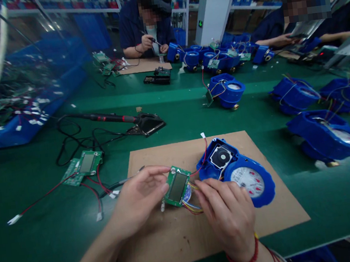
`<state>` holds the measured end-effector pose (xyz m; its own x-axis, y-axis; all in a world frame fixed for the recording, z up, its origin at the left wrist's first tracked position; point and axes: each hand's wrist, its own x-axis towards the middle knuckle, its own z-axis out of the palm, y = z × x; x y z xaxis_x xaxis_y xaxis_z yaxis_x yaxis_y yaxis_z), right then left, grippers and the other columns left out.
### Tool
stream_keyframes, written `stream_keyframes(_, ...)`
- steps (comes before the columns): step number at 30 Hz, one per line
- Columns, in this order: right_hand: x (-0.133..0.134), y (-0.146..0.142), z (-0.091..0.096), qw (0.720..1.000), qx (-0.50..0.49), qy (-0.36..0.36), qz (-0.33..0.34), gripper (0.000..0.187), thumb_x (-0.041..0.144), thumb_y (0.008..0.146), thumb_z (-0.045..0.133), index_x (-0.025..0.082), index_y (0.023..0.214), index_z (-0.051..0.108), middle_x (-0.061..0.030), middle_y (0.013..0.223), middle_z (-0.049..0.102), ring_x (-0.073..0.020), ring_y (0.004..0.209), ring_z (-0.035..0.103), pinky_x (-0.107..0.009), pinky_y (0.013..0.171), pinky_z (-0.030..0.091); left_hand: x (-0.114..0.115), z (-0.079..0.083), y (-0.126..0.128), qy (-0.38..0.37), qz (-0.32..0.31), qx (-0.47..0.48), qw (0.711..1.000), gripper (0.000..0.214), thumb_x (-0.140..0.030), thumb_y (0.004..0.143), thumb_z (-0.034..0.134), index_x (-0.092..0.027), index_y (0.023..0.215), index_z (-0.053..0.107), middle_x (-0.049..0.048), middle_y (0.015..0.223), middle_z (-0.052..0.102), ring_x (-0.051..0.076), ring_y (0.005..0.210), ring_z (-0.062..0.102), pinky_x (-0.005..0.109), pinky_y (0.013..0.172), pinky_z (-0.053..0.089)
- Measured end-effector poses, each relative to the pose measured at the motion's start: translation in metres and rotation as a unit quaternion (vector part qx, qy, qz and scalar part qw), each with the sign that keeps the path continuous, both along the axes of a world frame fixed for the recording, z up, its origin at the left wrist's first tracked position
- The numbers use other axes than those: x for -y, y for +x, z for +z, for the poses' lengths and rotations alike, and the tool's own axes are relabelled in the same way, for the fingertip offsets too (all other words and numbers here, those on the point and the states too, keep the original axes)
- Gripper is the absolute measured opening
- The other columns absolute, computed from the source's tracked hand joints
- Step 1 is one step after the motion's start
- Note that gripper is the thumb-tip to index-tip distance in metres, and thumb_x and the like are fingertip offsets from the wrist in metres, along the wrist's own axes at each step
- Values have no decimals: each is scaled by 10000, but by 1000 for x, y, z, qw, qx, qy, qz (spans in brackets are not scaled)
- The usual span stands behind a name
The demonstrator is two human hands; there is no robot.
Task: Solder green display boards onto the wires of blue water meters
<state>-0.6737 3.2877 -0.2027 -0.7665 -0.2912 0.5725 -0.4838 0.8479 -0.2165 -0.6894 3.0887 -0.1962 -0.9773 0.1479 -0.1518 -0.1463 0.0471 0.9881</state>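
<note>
Steel shelving and a white pillar stand in the background, well beyond a broad green tabletop. On that green surface lies a brown cardboard sheet, lightly stained near its front edge. Beyond the sheet, a co-worker in dark blue holds a pen-like tool; another person sits beyond and to the right of it. Well left of the sheet, a blue bin is heaped with boards and white-tipped wires. Just beyond the sheet's left corner rests a soldering iron, with red bands on its black handle, and spare boards lie left of the sheet.

Over the sheet's middle is a green circuit board, its grey display bearing nothing readable. The left hand holds it by the edge, thumb and fingers nearly closed. The right hand has its fingers curled inward at the thin coloured wires; whether they pinch one, I cannot tell. On the sheet's right half lies a blue meter, whose white dial carries red pointers and markings too small to read. More blue meters stand to the right of the sheet.
</note>
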Motion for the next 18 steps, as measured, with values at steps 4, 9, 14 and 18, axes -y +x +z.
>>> stream_keyframes(4, -2, -2, 0, 1000, 7, -7, 12, 167, 180, 786, 586, 225, 944, 615, 15, 859, 656, -165, 694, 501, -330, 614, 306, -1, -2, 1, 16, -6, 4, 1000, 291, -269, 793, 587, -215, 1063, 491, 15, 900, 575, 94, 798, 557, 151, 681, 471)
stream_keyframes(9, -3, -1, -1, 1000, 2, -10, 12, 152, 155, 775, 587, 216, 911, 614, 7, 831, 652, -173, 707, 502, -332, 619, 301, -5, -4, 1, 17, 0, 15, 1000, 295, -275, 788, 594, -211, 1056, 488, 12, 875, 576, 95, 773, 560, 160, 671, 470)
stream_keyframes(14, -4, -1, -1, 1000, -4, -15, 16, 147, 148, 773, 586, 208, 906, 606, 1, 819, 651, -167, 696, 508, -326, 608, 304, -7, -1, 2, 18, 4, 8, 1000, 318, -272, 792, 582, -194, 1078, 466, 14, 828, 556, 104, 749, 542, 180, 652, 458)
stream_keyframes(18, -4, -2, -1, 1000, -6, -21, 16, 125, 149, 779, 580, 205, 888, 607, -1, 804, 653, -165, 688, 512, -326, 608, 304, -8, 0, 3, 11, 7, 11, 1000, 379, -277, 796, 576, -208, 1137, 428, 3, 806, 540, 90, 709, 528, 160, 609, 440)
